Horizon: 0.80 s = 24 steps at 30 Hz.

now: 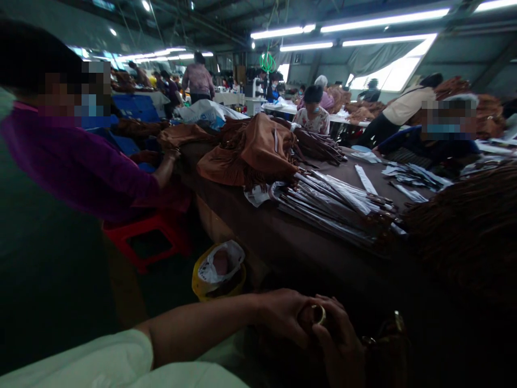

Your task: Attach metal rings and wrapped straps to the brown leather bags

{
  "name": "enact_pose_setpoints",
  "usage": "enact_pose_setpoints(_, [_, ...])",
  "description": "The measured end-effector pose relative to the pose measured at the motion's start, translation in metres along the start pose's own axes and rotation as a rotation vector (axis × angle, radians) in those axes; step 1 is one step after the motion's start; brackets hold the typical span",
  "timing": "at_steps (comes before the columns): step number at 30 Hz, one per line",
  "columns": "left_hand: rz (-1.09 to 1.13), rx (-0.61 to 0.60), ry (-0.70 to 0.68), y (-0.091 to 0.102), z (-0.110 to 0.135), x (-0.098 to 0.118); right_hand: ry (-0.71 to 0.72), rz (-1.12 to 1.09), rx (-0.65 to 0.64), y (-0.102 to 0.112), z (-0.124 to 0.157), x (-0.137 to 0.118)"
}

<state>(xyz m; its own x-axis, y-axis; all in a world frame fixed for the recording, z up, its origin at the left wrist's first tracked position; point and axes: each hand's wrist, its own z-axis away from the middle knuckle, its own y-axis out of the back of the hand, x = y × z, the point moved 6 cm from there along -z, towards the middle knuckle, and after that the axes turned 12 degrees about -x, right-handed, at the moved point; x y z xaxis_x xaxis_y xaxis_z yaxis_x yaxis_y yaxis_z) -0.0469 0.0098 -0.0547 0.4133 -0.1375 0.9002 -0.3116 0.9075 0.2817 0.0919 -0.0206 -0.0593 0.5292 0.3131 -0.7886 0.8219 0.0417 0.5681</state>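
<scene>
Low in the head view, my left hand (283,313) and my right hand (341,337) meet close together. A gold-coloured metal ring (320,314) shows between them. My right thumb and fingers close around this ring. The fingers of my left hand are curled in against it, and what they grip is lost in shadow. Just right of my right hand lies a dark brown leather-like piece (388,345) with gold-coloured metal fittings (398,321); its shape is hard to make out in the dark.
Brown bags (266,143) and bundled straps in clear wrap (335,202) lie on the table (258,221). A dark brown heap (468,215) rises at right. A yellow lined bucket (197,277) stands below, near a red stool (141,229). Co-workers sit left and across.
</scene>
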Motion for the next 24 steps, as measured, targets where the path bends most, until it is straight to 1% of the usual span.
enact_pose_setpoints(3, [0.106, -0.074, 0.015, -0.004, -0.002, -0.005, 0.026, -0.047, -0.060, -0.001, -0.005, -0.008])
enact_pose_setpoints(6, [0.181, -0.127, 0.002, -0.006, -0.005, -0.009, 0.003, -0.042, -0.048, -0.003, -0.006, -0.009])
enact_pose_setpoints(8, [0.185, -0.108, 0.012, -0.005, -0.007, -0.011, -0.024, -0.044, -0.031, -0.005, -0.006, -0.005])
enact_pose_setpoints(11, [0.188, -0.091, 0.037, -0.004, -0.008, -0.015, -0.066, -0.067, -0.047, -0.011, -0.006, 0.003])
enact_pose_setpoints(15, [0.265, -0.143, 0.019, -0.005, -0.010, -0.015, -0.123, -0.084, -0.074, -0.015, -0.008, 0.010])
enact_pose_setpoints(18, [0.311, -0.167, 0.009, -0.004, -0.011, -0.016, -0.155, -0.077, -0.067, -0.014, -0.009, 0.014])
enact_pose_setpoints(22, [0.289, -0.131, 0.043, 0.001, -0.015, -0.021, -0.151, -0.094, -0.090, -0.016, -0.010, 0.016])
enact_pose_setpoints(24, [0.256, -0.145, 0.062, 0.002, -0.015, -0.022, -0.148, -0.082, -0.107, -0.018, -0.010, 0.017])
